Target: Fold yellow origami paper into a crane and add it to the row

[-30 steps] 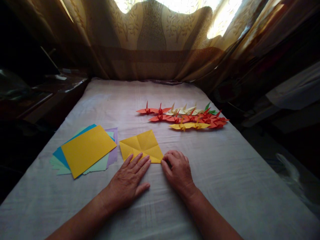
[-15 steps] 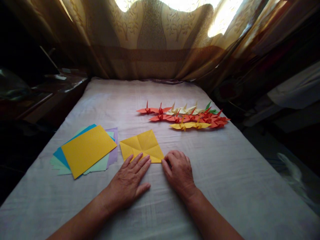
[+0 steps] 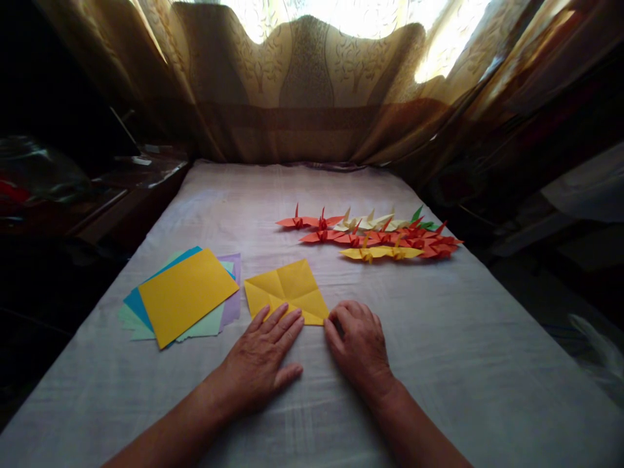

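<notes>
A creased sheet of yellow origami paper point(image 3: 292, 286) lies on the cloth in front of me, with fold lines crossing at its middle. My left hand point(image 3: 263, 354) rests flat on its near edge, fingers stretched out and thumb apart. At the paper's near right corner, my right hand point(image 3: 358, 341) is closed, thumb and forefinger pinching the corner. To the left is a loose stack of coloured paper, with a plain yellow sheet point(image 3: 190, 296) on top and a blue sheet point(image 3: 139, 307), pale green and purple sheets beneath.
Several folded paper cranes stand in rows at the back right: red cranes point(image 3: 322, 235), cream cranes point(image 3: 370, 220), yellow cranes point(image 3: 368, 253) and a green one point(image 3: 419, 220). A patterned curtain point(image 3: 307, 84) hangs behind the cloth-covered surface point(image 3: 234, 188). Dark furniture stands at the left.
The camera view has shifted a little, so everything sits slightly further right and lower. Both hands keep their places on the yellow paper.
</notes>
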